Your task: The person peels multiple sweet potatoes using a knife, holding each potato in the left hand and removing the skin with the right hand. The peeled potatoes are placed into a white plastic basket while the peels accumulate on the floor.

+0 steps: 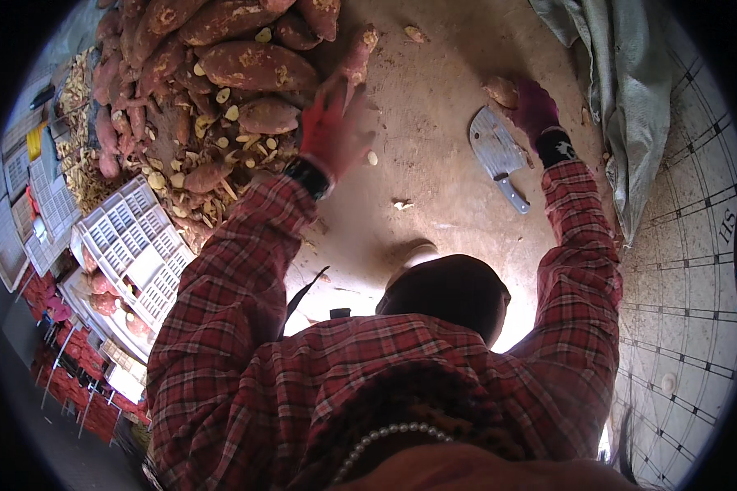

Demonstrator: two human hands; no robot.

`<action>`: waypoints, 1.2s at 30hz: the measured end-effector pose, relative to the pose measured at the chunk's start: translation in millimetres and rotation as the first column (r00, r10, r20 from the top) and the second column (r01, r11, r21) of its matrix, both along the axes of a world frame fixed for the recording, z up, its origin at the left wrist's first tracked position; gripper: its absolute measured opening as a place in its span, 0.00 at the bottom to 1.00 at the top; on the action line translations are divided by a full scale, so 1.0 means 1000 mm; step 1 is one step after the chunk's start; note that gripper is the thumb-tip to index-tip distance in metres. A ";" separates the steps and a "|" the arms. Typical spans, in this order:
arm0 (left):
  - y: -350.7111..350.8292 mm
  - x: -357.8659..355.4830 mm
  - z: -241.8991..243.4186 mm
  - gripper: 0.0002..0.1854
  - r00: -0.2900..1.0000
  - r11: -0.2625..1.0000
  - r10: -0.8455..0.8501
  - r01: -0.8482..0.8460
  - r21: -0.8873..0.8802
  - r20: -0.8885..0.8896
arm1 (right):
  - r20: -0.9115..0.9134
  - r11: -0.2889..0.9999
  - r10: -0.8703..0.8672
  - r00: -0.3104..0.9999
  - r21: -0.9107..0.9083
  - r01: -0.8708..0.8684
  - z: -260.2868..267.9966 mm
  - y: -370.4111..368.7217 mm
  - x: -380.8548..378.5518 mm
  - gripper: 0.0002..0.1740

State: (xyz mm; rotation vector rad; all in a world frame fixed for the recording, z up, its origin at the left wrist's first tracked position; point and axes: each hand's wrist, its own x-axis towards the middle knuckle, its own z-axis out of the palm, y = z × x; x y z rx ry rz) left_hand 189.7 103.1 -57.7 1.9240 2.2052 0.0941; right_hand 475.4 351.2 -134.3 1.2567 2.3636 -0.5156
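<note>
My left hand [338,126], in a red glove, is blurred at the right edge of a heap of sweet potatoes [258,64]. A slender sweet potato [361,52] lies at its fingertips; whether the fingers grip it I cannot tell. My right hand [535,110], in a purple-looking glove, is closed around the end of a sweet potato piece [500,91]. Just below and left of that hand, a cleaver [496,144] with a grey handle lies flat on the brown work surface [424,159]. Cut slices [223,95] are scattered among the heap's roots.
A white plastic crate [136,236] stands tilted at the left, with sweet potatoes [104,301] beside it. More crates and pale scraps lie farther left. A grey-green woven cloth [629,110] hangs or lies along the right edge, beside a tiled surface [688,282]. Small scraps dot the work surface.
</note>
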 end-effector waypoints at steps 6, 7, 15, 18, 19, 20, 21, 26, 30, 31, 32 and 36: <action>0.047 -0.010 -0.052 0.56 0.899 0.918 0.109 -0.255 -0.304 -0.423 | -0.348 0.773 0.605 0.716 0.472 -0.424 0.012 -0.022 -0.031 0.36; 0.051 -0.012 -0.056 0.56 0.911 0.889 0.081 -0.250 -0.384 -0.405 | -0.245 0.703 0.665 0.706 0.524 -0.481 0.020 -0.021 -0.032 0.36; 0.041 -0.049 -0.053 0.59 0.995 0.909 0.089 -0.101 -0.404 -0.048 | 0.049 0.981 -0.177 0.983 -0.076 0.180 0.067 -0.099 0.037 0.49; 0.000 -0.053 -0.056 0.59 0.954 0.886 0.270 -0.193 -0.422 0.131 | 0.085 0.965 -0.249 0.965 -0.062 0.255 0.047 -0.145 0.066 0.51; -0.015 -0.054 -0.056 0.60 0.921 0.877 0.340 -0.239 -0.416 0.189 | 0.038 0.966 -0.258 0.965 -0.025 0.259 0.036 -0.155 0.074 0.52; -0.030 -0.053 -0.057 0.60 0.880 0.866 0.405 -0.283 -0.412 0.248 | 0.025 0.960 -0.278 0.960 0.005 0.278 0.026 -0.164 0.082 0.53; -0.045 -0.051 -0.057 0.63 0.892 0.845 0.420 -0.317 -0.431 0.168 | -0.003 0.971 -0.226 0.974 0.076 0.225 0.016 -0.173 0.088 0.52; -0.067 -0.058 -0.057 0.52 0.613 0.849 0.523 -0.315 -0.424 0.593 | 0.064 0.980 -0.169 0.984 0.120 0.160 -0.005 -0.183 0.100 0.48; -0.063 -0.092 -0.045 0.27 0.225 0.828 0.543 0.016 -0.560 0.809 | -0.164 0.922 -0.385 0.908 -0.027 0.386 0.004 -0.178 0.086 0.40; -0.066 -0.104 -0.038 0.26 0.234 0.826 0.527 0.083 -0.557 0.817 | -0.246 0.878 -0.479 0.843 -0.140 0.459 0.009 -0.178 0.079 0.37; -0.070 -0.116 -0.029 0.24 0.237 0.819 0.512 0.154 -0.553 0.825 | -0.283 0.819 -0.574 0.768 -0.219 0.531 0.018 -0.179 0.074 0.35; -0.067 -0.162 0.011 0.21 0.361 0.865 0.174 0.389 -0.317 0.916 | -0.472 0.447 -0.864 0.173 -0.565 0.693 0.072 -0.186 0.021 0.25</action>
